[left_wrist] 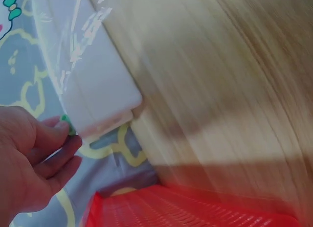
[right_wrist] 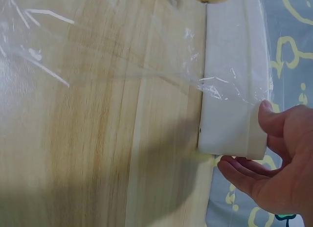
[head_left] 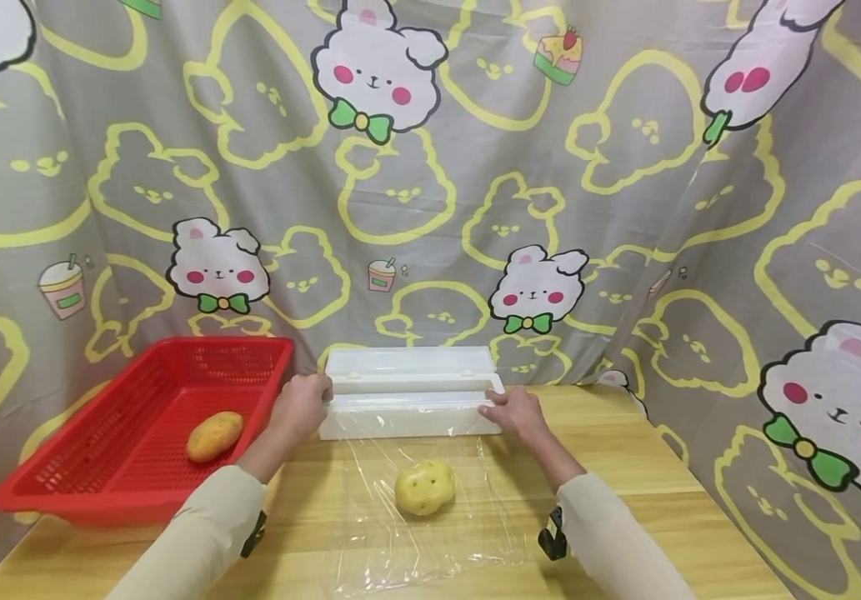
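A white cling film dispenser (head_left: 411, 421) lies along the back of the table with its lid (head_left: 409, 361) raised. A sheet of clear cling film (head_left: 370, 533) runs from it toward the front, and a yellow potato (head_left: 426, 488) sits within the sheet's area. My left hand (head_left: 302, 407) holds the dispenser's left end; in the left wrist view a small green bit (left_wrist: 67, 123) shows at its thumb and fingertips. At the opposite end, my right hand (head_left: 518, 414) grips the corner, thumb on the side and fingers (right_wrist: 239, 170) curled round the end.
A red plastic basket (head_left: 137, 497) stands to the left, holding another potato (head_left: 215, 437). Behind the wooden table (head_left: 625, 467) hangs a grey patterned curtain (head_left: 400, 183), close to the dispenser's back.
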Demonstrator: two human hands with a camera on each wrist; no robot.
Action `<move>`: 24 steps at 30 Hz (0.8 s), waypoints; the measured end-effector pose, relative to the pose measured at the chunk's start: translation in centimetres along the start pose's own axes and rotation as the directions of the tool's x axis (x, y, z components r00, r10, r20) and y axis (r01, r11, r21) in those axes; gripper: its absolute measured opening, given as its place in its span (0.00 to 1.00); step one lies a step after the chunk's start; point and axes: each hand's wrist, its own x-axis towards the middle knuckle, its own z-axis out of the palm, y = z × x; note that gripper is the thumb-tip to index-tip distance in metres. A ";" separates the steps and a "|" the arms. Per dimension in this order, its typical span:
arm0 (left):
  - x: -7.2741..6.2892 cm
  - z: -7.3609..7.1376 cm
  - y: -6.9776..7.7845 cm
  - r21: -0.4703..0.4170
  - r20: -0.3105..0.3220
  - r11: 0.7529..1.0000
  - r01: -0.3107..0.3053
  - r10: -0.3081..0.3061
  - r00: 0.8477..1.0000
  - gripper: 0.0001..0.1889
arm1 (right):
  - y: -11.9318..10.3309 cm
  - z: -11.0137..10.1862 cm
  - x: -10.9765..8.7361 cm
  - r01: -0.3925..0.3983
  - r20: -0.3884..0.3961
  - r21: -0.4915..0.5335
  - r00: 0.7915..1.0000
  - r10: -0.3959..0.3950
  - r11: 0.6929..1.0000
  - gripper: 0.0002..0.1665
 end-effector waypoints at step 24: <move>-0.1 -0.6 1.1 -0.011 0.103 0.997 0.077 -0.075 0.992 0.05 | -1.3 -2.0 -0.2 0.087 0.195 -0.142 0.979 -0.058 0.986 0.28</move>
